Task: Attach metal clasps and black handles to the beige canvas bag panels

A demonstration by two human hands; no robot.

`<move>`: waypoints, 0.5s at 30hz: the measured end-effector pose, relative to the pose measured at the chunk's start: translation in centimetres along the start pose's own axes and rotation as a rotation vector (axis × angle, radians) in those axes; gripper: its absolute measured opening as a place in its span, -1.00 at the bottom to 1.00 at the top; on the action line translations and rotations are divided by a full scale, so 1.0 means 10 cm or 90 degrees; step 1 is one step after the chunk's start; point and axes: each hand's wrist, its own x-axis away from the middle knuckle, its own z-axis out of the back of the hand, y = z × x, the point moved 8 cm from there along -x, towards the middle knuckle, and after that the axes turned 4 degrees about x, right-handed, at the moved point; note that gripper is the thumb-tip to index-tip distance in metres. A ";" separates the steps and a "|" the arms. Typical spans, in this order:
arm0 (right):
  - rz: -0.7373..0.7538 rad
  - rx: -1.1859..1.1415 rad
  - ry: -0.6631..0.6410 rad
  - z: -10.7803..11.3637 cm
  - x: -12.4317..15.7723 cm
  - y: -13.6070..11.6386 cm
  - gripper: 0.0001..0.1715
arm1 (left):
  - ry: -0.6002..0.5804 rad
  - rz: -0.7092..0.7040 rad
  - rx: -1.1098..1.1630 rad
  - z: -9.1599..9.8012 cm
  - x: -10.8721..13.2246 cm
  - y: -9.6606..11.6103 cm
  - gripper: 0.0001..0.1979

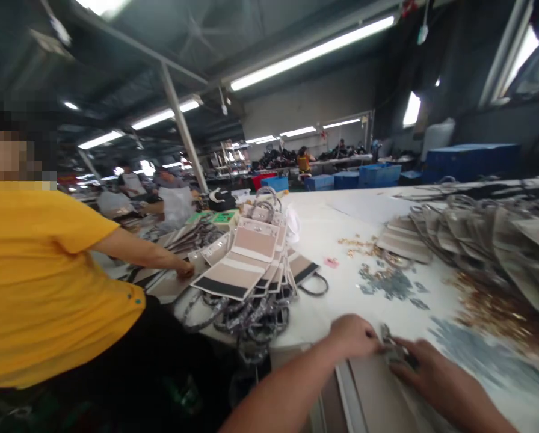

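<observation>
In the head view a beige bag panel [380,397] with dark and pale stripes lies at the table's front edge. My left hand [353,337] is closed, its fingers pinching the panel's far edge. Just to the right, my right hand [436,373] is closed around a grey metal tool that looks like pliers [392,347], its head close to the left fingertips at that edge. Blur hides the tool's jaws and any small part between them.
Striped bag panels with wrapped handles [237,264] are piled to the left; more bag panels [472,234] are stacked at right. Gold metal pieces [490,313] and grey metal pieces [481,349] lie scattered on the white table [323,210]. A co-worker in a yellow shirt [57,270] reaches in from the left.
</observation>
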 end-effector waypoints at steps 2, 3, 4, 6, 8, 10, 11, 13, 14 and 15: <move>-0.003 0.103 -0.122 -0.04 -0.14 -0.23 -0.50 | 0.019 0.004 -0.016 0.20 -0.07 -0.01 -0.81; -0.014 0.144 -0.155 -0.02 -0.23 -0.33 -0.43 | 0.029 0.008 -0.017 0.26 -0.09 -0.03 -0.79; -0.036 0.178 -0.182 0.00 -0.30 -0.38 -0.37 | 0.039 0.012 -0.019 0.27 -0.08 -0.04 -0.76; -0.072 0.215 -0.215 0.03 -0.40 -0.41 -0.31 | 0.093 -0.003 -0.016 0.21 0.09 -0.02 -0.66; -0.090 0.224 -0.231 0.06 -0.42 -0.40 -0.30 | 0.171 -0.084 -0.018 0.08 0.45 0.12 -0.56; -0.093 0.223 -0.240 0.07 -0.41 -0.38 -0.32 | 0.203 -0.208 -0.044 -0.16 0.86 0.33 -0.38; -0.092 0.225 -0.243 0.08 -0.40 -0.38 -0.32 | 0.192 -0.246 -0.069 -0.32 1.02 0.40 -0.20; -0.088 0.231 -0.248 0.08 -0.39 -0.40 -0.35 | 0.152 -0.265 -0.132 -0.61 1.19 0.43 0.00; -0.085 0.234 -0.249 0.10 -0.39 -0.41 -0.38 | 0.137 -0.256 -0.159 -0.72 1.22 0.41 0.03; -0.083 0.235 -0.249 0.11 -0.39 -0.43 -0.40 | 0.124 -0.245 -0.180 -0.79 1.23 0.38 0.02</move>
